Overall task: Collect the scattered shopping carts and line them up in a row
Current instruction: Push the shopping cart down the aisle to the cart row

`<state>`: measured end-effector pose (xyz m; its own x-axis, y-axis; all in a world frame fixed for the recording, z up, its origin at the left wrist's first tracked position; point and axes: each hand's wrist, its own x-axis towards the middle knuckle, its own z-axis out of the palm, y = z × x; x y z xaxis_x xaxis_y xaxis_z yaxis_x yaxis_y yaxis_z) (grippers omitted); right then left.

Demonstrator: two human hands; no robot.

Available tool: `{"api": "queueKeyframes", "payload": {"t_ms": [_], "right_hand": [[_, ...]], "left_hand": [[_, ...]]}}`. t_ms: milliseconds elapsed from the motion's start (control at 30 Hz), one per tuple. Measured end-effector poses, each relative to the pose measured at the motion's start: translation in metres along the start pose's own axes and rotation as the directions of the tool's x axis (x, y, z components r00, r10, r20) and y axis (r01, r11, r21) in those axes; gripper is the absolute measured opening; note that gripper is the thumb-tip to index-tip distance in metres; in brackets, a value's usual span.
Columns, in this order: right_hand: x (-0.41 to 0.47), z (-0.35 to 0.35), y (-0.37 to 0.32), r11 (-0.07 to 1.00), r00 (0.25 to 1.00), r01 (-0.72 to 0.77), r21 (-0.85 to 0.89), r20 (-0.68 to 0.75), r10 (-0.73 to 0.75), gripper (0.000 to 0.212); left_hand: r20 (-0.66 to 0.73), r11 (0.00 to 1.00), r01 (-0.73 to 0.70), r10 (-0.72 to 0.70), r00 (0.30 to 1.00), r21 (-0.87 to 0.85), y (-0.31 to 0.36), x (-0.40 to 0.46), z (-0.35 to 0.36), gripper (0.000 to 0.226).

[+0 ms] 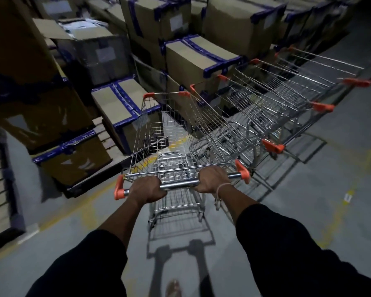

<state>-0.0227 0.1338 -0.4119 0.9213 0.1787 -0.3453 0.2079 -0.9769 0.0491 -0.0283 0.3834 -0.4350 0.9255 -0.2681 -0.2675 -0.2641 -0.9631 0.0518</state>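
Several carts (287, 99) already lined up at right of frame; both hands (147, 188) (211, 179) wrapped round handle (178, 185) of next cart (169, 146), nearly slotted in beside them.

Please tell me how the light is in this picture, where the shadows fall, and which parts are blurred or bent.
Head view: dim overall, corners darkest; the cart casts a grid shadow on the floor toward the person; boxes at left and the far carts are motion-blurred; wide-angle lens bends the edges; the hands on the handle are sharpest.
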Motion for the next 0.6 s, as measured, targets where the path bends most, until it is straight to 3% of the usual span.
{"api": "queueKeyframes", "payload": {"t_ms": [433, 600], "right_hand": [[0.046, -0.003, 0.078, 0.986, 0.987, 0.158, -0.057, -0.016, -0.159, 0.054], [0.054, -0.006, 0.110, 0.977, 0.979, 0.203, -0.060, -0.006, -0.203, 0.051]], "left_hand": [[0.016, 0.991, 0.134, -0.134, 0.991, -0.025, 0.059, 0.038, -0.014, 0.043], [-0.012, 0.979, 0.204, -0.204, 0.979, -0.024, 0.090, 0.048, -0.014, 0.052]]}}
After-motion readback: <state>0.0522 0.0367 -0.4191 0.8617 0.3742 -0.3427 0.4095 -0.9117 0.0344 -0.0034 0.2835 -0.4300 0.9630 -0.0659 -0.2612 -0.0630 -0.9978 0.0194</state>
